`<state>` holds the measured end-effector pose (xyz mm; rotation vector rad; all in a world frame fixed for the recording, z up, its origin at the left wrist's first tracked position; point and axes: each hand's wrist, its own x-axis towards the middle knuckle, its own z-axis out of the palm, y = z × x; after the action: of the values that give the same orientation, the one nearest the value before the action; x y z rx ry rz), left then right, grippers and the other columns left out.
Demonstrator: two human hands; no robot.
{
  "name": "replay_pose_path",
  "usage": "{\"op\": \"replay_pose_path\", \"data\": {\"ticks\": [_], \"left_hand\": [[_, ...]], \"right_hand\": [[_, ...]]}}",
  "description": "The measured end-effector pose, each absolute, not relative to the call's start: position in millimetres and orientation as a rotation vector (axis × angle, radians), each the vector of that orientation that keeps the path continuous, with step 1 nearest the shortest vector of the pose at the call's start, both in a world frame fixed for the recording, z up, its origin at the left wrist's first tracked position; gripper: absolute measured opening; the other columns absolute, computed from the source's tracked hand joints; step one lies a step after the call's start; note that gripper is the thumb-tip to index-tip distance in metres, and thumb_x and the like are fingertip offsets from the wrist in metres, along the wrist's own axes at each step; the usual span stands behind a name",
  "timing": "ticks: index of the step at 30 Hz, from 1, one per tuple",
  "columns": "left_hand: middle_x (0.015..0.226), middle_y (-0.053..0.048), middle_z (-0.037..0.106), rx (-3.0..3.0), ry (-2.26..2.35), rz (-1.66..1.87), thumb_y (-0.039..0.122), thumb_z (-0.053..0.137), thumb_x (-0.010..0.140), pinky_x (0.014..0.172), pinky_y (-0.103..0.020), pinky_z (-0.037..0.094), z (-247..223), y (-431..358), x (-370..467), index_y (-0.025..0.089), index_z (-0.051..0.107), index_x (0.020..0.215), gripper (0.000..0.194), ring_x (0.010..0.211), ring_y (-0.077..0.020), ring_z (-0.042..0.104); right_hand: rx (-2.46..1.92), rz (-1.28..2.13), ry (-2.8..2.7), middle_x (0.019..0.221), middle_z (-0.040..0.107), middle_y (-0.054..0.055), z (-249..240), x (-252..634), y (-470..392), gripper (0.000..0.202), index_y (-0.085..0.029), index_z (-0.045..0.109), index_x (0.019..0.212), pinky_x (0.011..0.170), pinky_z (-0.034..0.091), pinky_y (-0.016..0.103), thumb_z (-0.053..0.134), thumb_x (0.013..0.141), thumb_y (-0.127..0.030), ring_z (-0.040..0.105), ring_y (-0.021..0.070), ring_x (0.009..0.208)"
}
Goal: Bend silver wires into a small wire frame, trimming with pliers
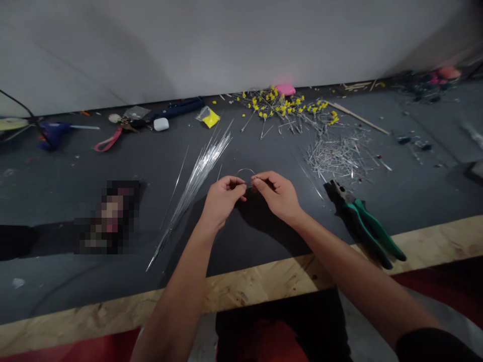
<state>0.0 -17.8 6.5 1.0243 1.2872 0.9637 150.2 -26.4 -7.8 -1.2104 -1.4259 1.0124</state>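
A thin wire (246,169) arches between my two hands near the middle of the dark table. My left hand (226,197) pinches one side of it between thumb and fingers. On the other side, my right hand (274,193) pinches the wire too, fingertips close to those of the left. To the left of my hands lies a long bundle of straight silvery wires (199,171). Pliers with green handles (372,229) rest to the right, below a heap of short cut wire pieces (337,156).
Yellow-tipped wires (279,105) lie at the back by a pink lump (286,89). A yellow packet (210,117), a white case (161,124) and keys (124,120) are at the back left. A wooden edge (260,286) runs along the front.
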Motion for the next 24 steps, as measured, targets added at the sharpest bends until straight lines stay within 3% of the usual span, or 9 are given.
{"op": "replay_pose_path", "data": {"ticks": [10, 24], "left_hand": [[0.078, -0.003, 0.067, 0.978, 1.186, 0.947, 0.014, 0.063, 0.067, 0.076, -0.029, 0.049, 8.2, -17.2, -1.1, 0.015, 0.065, 0.084, 0.017, 0.070, -0.0112, 0.062], [0.086, -0.004, 0.066, 1.104, 1.138, 0.958, 0.014, 0.062, 0.072, 0.080, -0.031, 0.048, 4.9, -17.1, -0.6, 0.015, 0.063, 0.096, 0.025, 0.075, -0.0116, 0.061]], "right_hand": [[-1.167, 1.120, -1.352, 0.071, 0.064, 0.000, -8.5, 152.7, -24.6, 0.016, -0.021, 0.064, 0.087, 0.070, 0.048, 0.030, 0.058, 0.083, -0.035, 0.060, 0.0137, 0.069], [-1.066, 1.337, -1.151, 0.071, 0.066, -0.001, -15.1, 155.8, -17.8, 0.016, -0.020, 0.065, 0.083, 0.070, 0.050, 0.029, 0.064, 0.078, -0.035, 0.061, 0.0112, 0.066]]}}
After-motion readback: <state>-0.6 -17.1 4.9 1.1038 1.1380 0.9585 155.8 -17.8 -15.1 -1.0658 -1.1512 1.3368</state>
